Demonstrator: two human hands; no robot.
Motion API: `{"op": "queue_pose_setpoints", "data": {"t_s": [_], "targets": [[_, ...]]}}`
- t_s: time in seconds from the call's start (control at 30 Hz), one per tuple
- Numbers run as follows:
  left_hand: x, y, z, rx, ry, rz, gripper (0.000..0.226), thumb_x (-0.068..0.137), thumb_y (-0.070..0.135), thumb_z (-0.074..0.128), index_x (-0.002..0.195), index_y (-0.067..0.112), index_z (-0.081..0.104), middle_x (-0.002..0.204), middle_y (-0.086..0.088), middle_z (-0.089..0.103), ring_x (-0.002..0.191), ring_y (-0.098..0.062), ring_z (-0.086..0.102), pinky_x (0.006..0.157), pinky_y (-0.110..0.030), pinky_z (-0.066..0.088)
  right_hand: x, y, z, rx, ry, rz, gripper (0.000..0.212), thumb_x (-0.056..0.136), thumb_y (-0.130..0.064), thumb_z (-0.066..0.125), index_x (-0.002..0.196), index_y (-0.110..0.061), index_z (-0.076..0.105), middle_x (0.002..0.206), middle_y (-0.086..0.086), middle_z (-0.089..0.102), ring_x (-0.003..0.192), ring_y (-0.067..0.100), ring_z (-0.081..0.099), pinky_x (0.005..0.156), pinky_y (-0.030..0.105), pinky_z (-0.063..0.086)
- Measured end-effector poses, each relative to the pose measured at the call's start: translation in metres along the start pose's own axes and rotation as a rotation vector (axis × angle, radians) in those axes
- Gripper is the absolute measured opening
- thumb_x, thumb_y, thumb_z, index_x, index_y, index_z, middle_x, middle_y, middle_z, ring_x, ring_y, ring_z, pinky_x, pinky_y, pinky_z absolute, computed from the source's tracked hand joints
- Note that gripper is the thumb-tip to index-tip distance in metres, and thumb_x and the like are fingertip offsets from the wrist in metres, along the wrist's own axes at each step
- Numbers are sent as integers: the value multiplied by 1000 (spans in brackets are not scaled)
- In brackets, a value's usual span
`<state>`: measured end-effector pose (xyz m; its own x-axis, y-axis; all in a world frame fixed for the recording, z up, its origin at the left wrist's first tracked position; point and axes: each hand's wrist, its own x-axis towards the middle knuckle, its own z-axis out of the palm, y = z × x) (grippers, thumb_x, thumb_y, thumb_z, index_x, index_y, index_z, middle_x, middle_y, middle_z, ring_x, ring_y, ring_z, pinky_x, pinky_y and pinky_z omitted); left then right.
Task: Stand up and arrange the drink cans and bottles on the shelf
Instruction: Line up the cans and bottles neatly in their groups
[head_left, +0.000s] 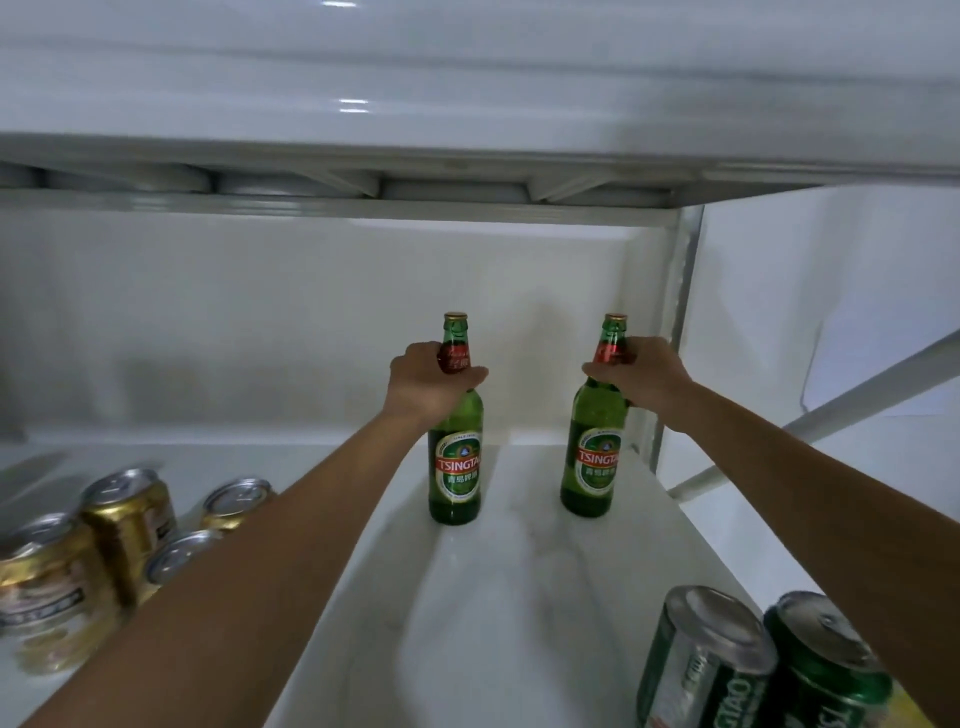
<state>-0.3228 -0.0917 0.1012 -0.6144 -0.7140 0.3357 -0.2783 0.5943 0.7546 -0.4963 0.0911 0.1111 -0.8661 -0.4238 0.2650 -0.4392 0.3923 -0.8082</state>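
The white shelf (519, 597) is the stage, and every place here is read from its right rear post (680, 332). Gold cans (124, 514) cluster far off to the post's left at the front, some apparently tipped, though blur there makes that hard to call. Green cans (769, 670) stand well forward of the post. Just beside the post stands the right bottle (595, 457), its neck clasped by the right hand (641, 374); further left the left bottle (456, 462) stands upright, the left hand (431, 382) wrapped round its neck. The danger: tall glass held high, so a hasty release could rock either bottle, and the near forearm could sweep the gold cans.
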Motion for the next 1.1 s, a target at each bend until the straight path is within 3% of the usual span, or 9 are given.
{"op": "queue_pose_setpoints", "data": {"t_s": [0.1,0.27,0.4,0.5,0.6,0.8,0.97,1.1], "targets": [[0,-2,-6,20,22,24,33,83,44,78,86,12,71,84,-2,71,83,-19,68,67,-25,50,-1,-1,0,-62,13,-43,28,82,-30,82,97,-9,73,95,11,74,91,27,71,86,43,61],[-15,-4,-20,-22,27,83,35,84,41,79,97,10,72,96,-5,73,89,-19,67,77,-29,52,-20,-13,-3,-138,-29,-186,28,86,-30,78,103,-8,71,99,10,73,95,26,68,87,40,57],[-40,-15,-40,-190,37,98,31,84,37,81,101,12,73,95,3,71,84,-6,64,65,-17,47,-47,-30,-5,-122,-110,-291,29,84,-33,79,101,-10,73,99,7,74,96,26,70,92,49,58],[-58,-22,-61,-207,9,134,31,84,38,81,99,13,73,96,1,73,90,-12,68,71,-21,52,-71,-46,-3,-70,-162,-311,32,79,-40,81,96,-15,73,98,6,75,96,26,71,90,52,59],[-74,-28,-83,-211,-31,166,27,84,37,81,97,14,73,92,1,75,88,-15,70,74,-27,55,-104,-62,1,33,-186,-318,25,83,-32,81,96,-12,72,99,9,75,97,25,72,89,51,60],[-108,-40,-116,-208,-117,219,23,85,35,81,96,17,73,91,0,76,88,-16,72,82,-33,58,-158,-83,17,143,-229,-285,26,86,-25,79,103,-6,70,101,10,76,96,24,74,77,38,63],[-128,-50,-128,-202,-137,212,28,83,40,81,98,18,74,94,-1,77,91,-18,73,88,-43,59,-188,-90,33,92,-217,-280,45,62,-54,79,90,-19,72,95,5,76,96,26,73,88,54,60],[-138,-45,-127,-201,-153,219,27,85,36,81,100,16,73,94,-1,77,91,-17,72,88,-42,59,-195,-87,41,93,-212,-295,27,77,-38,81,91,-17,71,95,7,75,96,27,72,89,55,59]]}}
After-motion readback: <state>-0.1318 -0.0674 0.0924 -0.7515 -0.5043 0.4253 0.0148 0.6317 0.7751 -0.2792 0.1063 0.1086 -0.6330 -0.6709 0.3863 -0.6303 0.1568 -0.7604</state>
